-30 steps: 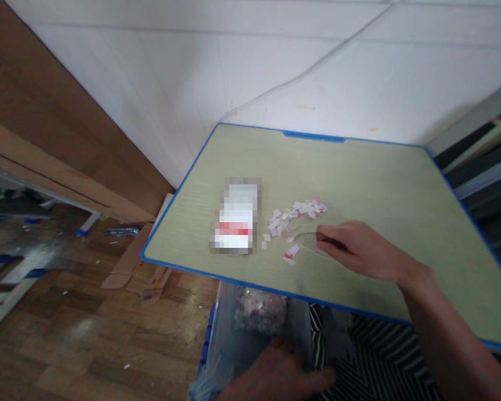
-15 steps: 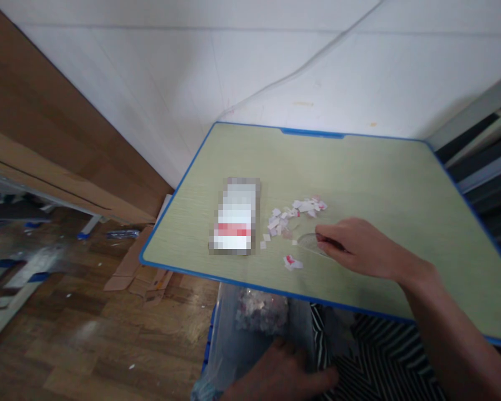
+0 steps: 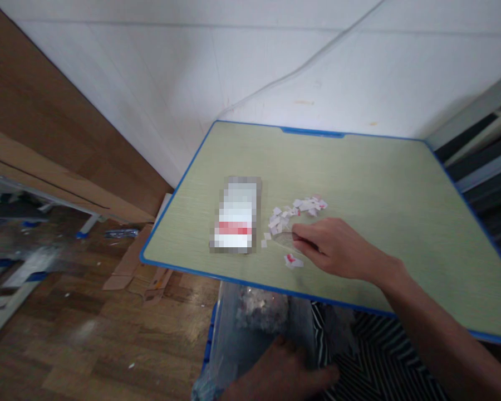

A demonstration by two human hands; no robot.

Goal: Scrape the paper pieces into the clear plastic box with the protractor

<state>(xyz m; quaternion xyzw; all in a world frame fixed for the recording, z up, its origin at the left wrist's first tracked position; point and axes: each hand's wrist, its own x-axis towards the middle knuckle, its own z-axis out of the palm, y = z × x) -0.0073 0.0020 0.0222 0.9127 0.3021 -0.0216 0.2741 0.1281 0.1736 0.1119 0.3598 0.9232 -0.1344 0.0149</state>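
Observation:
My right hand rests on the green, blue-edged table, its fingers closed on a small clear plastic piece pressed flat to the tabletop. It sits just below a scatter of several white and pink paper scraps. One loose scrap lies by my thumb. A blurred white and red packet lies to the left of the scraps. Below the table's front edge my left hand holds a clear plastic bag that contains more scraps.
A white tiled wall stands behind the table. Cardboard sheets lean at the left over a wooden floor littered with bits. A grey shelf unit stands at the right. Striped fabric shows beneath the table.
My right hand has slid left along the tabletop with the clear piece, closer to the scraps. My left hand stays on the bag.

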